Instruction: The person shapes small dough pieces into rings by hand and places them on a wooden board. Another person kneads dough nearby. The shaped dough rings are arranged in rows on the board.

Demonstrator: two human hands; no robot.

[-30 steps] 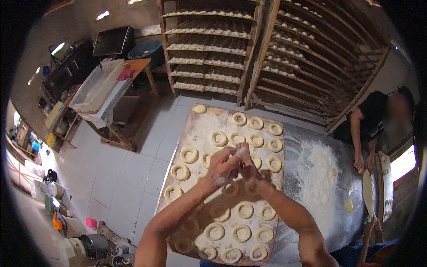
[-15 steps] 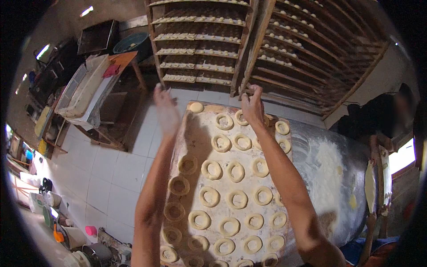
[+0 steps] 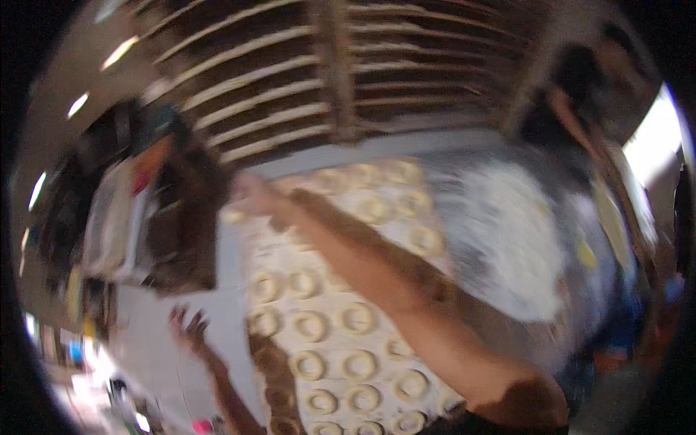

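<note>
Rows of pale dough rings [image 3: 344, 319] lie on a floured board [image 3: 335, 344] in front of me. My right hand [image 3: 255, 196] reaches across the board to its far left corner, beside a small pale dough piece [image 3: 233, 215]. Motion smears its fingers, so whether it holds anything does not show. Off the board's left side, over the floor, my left hand [image 3: 190, 330] hangs with fingers apart and nothing in it. My right forearm hides several rings in the middle of the board.
Right of the board is a metal tabletop [image 3: 453, 203] with spread white flour [image 3: 518, 239]. A wooden rack [image 3: 337, 80] stands behind. Another person's arm [image 3: 569, 119] is at the far right. A side table with a pale tray [image 3: 112, 217] stands left.
The view has swung, blurring the picture. My right hand has moved left across the board's far end. My left hand has dropped back toward me, away from the board's far corner.
</note>
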